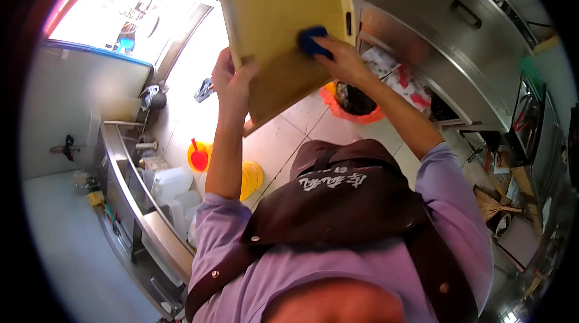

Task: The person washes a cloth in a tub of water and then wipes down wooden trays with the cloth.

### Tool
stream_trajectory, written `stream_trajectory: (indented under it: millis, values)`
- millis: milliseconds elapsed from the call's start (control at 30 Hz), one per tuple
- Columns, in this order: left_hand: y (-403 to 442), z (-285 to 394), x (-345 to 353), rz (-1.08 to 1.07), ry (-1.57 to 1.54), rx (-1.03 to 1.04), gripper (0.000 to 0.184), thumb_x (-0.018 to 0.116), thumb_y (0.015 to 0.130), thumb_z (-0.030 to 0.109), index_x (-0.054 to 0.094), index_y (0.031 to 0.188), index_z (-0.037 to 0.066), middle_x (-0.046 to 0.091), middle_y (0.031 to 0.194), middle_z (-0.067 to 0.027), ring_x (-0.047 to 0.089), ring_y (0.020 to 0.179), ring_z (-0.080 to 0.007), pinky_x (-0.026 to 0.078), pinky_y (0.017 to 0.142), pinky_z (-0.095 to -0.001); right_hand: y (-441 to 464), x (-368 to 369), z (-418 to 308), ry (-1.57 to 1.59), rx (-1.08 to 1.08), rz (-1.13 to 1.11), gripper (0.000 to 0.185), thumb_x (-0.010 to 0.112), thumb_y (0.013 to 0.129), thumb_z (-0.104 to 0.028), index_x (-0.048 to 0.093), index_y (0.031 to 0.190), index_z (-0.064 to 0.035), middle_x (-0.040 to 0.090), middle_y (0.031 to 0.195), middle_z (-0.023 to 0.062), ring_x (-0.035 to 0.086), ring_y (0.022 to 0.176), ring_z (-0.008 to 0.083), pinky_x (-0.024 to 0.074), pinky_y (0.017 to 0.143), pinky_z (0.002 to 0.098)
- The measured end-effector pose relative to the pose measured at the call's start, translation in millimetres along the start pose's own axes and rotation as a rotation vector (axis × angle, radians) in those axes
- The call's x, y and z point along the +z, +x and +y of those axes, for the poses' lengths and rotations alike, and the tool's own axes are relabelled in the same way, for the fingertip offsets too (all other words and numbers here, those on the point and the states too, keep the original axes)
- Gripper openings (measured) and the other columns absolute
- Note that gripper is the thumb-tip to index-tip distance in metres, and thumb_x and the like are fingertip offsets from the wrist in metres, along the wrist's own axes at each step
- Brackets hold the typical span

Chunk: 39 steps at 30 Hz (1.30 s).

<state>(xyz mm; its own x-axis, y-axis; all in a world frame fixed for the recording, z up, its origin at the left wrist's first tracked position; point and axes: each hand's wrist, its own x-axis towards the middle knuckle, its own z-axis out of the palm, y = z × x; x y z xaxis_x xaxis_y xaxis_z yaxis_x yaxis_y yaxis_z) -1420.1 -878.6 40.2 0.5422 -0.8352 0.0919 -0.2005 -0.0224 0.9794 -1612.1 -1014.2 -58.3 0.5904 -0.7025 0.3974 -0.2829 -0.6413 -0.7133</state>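
Note:
A yellow rectangular tray [277, 15] with raised edges is held up in front of me, tilted, its inner face toward me. My left hand [232, 76] grips its left edge, the thumb lying over the rim. In my right hand [341, 56] is a dark blue sponge or cloth [312, 42], pressed on the tray's inner face towards the right side. A dark slot shows in the tray's right wall.
Below on the tiled floor [289, 142] stand yellow containers [250, 179], a red scoop [199, 159] and an orange-red bag [356, 115]. Steel equipment [440, 40] fills the right; a metal-edged counter [136, 196] with white jugs [172, 183] is at left.

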Motion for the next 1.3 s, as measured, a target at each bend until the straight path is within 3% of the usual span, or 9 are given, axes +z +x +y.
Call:
stream_trajectory:
  millis: [67,233,467,633,767,867,1000,1133,1300]
  values:
    - [3,-1,2,-0.036,-0.131,0.015,0.031,0.063,0.081,0.012,0.056,0.107,-0.004,0.062,0.090,-0.0065,0.057,0.078,-0.0111,0.046,0.072,-0.0236,14,5,-48,0.045,-0.233,0.037,0.045,0.062,0.078,-0.012,0.056,0.122,-0.0089,0.059,0.115,0.0152,0.058,0.101,0.0336,0.0474,0.086,0.0388]
    - [15,-8,9,-0.029,-0.409,-0.020,0.033,0.063,0.090,0.024,0.057,0.106,-0.004,0.062,0.092,-0.0083,0.058,0.081,-0.0128,0.047,0.073,-0.0249,-5,25,-102,0.038,-0.251,-0.041,0.045,0.058,0.077,-0.009,0.057,0.122,-0.0109,0.059,0.098,0.0100,0.057,0.090,0.0301,0.0423,0.081,0.0399]
    - [8,-28,9,0.003,-0.386,0.015,0.024,0.063,0.090,0.018,0.058,0.102,-0.002,0.058,0.083,-0.0004,0.051,0.071,-0.0070,0.041,0.065,-0.0209,-42,28,-83,-0.259,-0.453,-0.197,0.035,0.059,0.072,-0.009,0.067,0.104,-0.0210,0.057,0.093,0.0049,0.056,0.088,0.0257,0.0394,0.084,0.0403]
    - [-1,-13,17,0.012,-0.291,0.071,0.021,0.062,0.090,0.016,0.058,0.101,-0.001,0.055,0.079,0.0022,0.047,0.069,-0.0038,0.038,0.063,-0.0189,-32,9,-45,-0.175,-0.068,-0.318,0.033,0.060,0.070,-0.009,0.067,0.100,-0.0210,0.058,0.089,0.0040,0.057,0.089,0.0246,0.0424,0.082,0.0408]
    - [-2,-4,19,0.038,-0.247,0.057,0.024,0.063,0.089,0.016,0.057,0.104,-0.002,0.055,0.081,0.0015,0.047,0.071,-0.0040,0.037,0.063,-0.0189,-46,21,-94,-0.161,-0.432,-0.196,0.034,0.063,0.068,-0.012,0.067,0.100,-0.0219,0.057,0.087,0.0039,0.056,0.086,0.0233,0.0429,0.080,0.0394]
    - [-4,-13,17,0.004,-0.148,0.135,0.026,0.064,0.089,0.015,0.056,0.106,-0.002,0.055,0.082,0.0013,0.047,0.071,-0.0040,0.037,0.063,-0.0186,-57,32,-75,-0.302,-0.423,-0.111,0.034,0.064,0.069,-0.013,0.067,0.102,-0.0224,0.057,0.086,0.0037,0.056,0.086,0.0235,0.0429,0.080,0.0397]
    - [-13,-14,17,-0.029,-0.148,0.161,0.024,0.065,0.088,0.014,0.056,0.105,-0.002,0.054,0.080,0.0022,0.045,0.069,-0.0032,0.036,0.062,-0.0185,-54,19,-26,-0.423,-0.092,-0.245,0.037,0.064,0.069,-0.013,0.066,0.104,-0.0236,0.057,0.083,0.0028,0.057,0.085,0.0244,0.0432,0.080,0.0387]
    - [-8,-18,17,-0.018,-0.191,0.146,0.020,0.064,0.088,0.012,0.056,0.101,-0.001,0.052,0.078,0.0028,0.044,0.068,-0.0030,0.035,0.060,-0.0191,-62,19,-87,-0.262,-0.404,-0.114,0.039,0.065,0.066,-0.014,0.065,0.104,-0.0234,0.056,0.082,0.0030,0.057,0.084,0.0231,0.0425,0.078,0.0387]
    - [-9,-25,16,-0.032,-0.156,0.154,0.019,0.063,0.088,0.012,0.056,0.101,0.000,0.053,0.078,0.0028,0.044,0.068,-0.0031,0.035,0.060,-0.0194,-69,36,-78,-0.412,-0.363,-0.137,0.037,0.065,0.066,-0.015,0.064,0.102,-0.0189,0.058,0.080,0.0033,0.059,0.082,0.0240,0.0420,0.078,0.0389]
